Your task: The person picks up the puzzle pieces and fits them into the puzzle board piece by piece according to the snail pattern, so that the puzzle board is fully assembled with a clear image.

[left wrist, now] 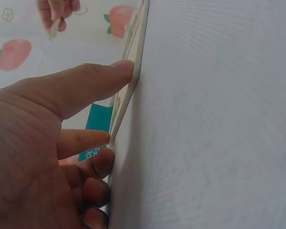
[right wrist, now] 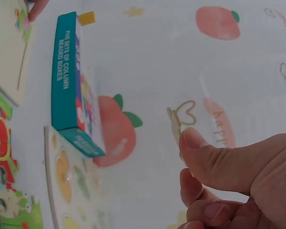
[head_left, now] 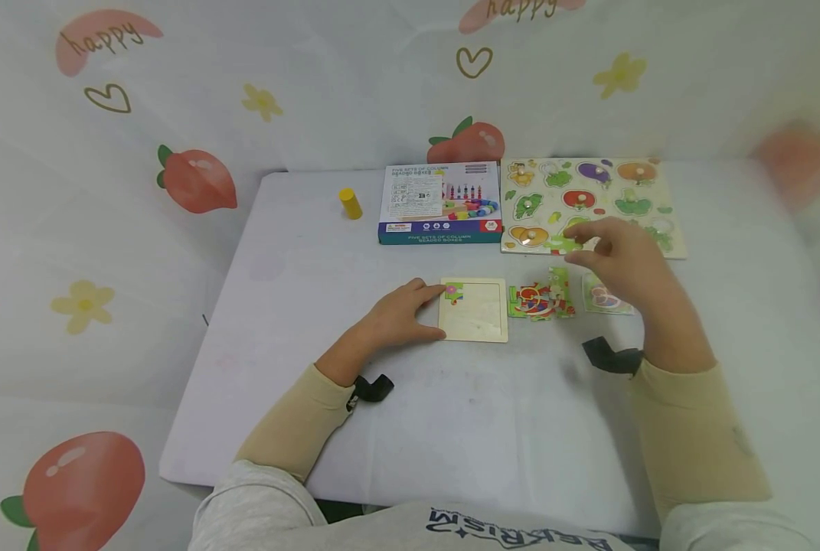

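A square wooden puzzle tray [head_left: 478, 325] lies on the table, with one green and pink puzzle piece [head_left: 454, 293] in its upper left corner. My left hand [head_left: 397, 317] touches the tray's left edge with index finger and thumb spread apart; in the left wrist view the thumb [left wrist: 97, 86] rests straight against the rim. My right hand [head_left: 619, 256] is raised to the right, above the table. Between its thumb and fingers it pinches a thin puzzle piece [right wrist: 175, 121], seen edge-on in the right wrist view. Several loose red and green puzzle pieces [head_left: 540, 300] lie right of the tray.
Behind the tray stands a flat bead-set box [head_left: 440, 203]. A vegetable peg board [head_left: 543, 187] adjoins it, partly behind my right hand. A yellow cylinder [head_left: 351, 203] stands further left. Another small pictured piece or card [head_left: 602, 300] is partly covered by my right hand.
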Demonstrator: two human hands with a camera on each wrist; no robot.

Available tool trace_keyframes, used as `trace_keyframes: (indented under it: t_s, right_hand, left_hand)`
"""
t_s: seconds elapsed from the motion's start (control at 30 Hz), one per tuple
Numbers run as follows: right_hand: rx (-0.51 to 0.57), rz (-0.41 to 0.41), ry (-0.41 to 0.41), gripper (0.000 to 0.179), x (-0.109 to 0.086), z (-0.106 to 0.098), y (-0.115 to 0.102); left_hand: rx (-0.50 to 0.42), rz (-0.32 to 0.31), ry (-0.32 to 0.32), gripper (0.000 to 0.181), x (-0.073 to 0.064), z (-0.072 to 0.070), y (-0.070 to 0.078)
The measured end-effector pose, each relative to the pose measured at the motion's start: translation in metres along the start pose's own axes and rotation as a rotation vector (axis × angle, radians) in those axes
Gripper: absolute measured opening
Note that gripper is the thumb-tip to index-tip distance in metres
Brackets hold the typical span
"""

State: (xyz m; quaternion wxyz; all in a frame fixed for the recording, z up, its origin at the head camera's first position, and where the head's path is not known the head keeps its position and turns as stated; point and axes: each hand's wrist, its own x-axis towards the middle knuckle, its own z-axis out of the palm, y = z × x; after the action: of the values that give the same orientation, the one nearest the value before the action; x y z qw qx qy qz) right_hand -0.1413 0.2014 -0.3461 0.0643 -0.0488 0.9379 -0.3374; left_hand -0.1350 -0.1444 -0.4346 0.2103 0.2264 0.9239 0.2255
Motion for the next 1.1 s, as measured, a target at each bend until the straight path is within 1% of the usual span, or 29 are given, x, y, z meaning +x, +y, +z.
trace_keyframes:
  t_s: [0.23, 0.43, 0.6, 0.83, 1.1]
  right_hand:
    - [-0.018, -0.061, 0.039, 0.033, -0.006, -0.004, -0.013]
    - [-0.005, -0.109, 0.069, 0.032, -0.004, -0.003, -0.025]
    - [0.018, -0.153, 0.065, 0.031, -0.003, 0.000, -0.033]
    - [0.027, -0.155, 0.037, 0.031, 0.001, 0.006, -0.043]
    - [0.053, -0.121, -0.008, 0.032, 0.008, 0.018, -0.048]
  left_hand:
    - [0.000, 0.004, 0.002, 0.083, 0.000, 0.000, 0.000]
    - [-0.007, -0.006, -0.004, 0.083, 0.000, -0.001, 0.000]
    - [-0.008, -0.004, -0.003, 0.083, 0.000, 0.000, 0.000]
    - [-0.009, -0.006, -0.003, 0.083, 0.000, 0.001, 0.000]
    - [0.003, -0.019, -0.013, 0.083, 0.001, 0.000, 0.001]
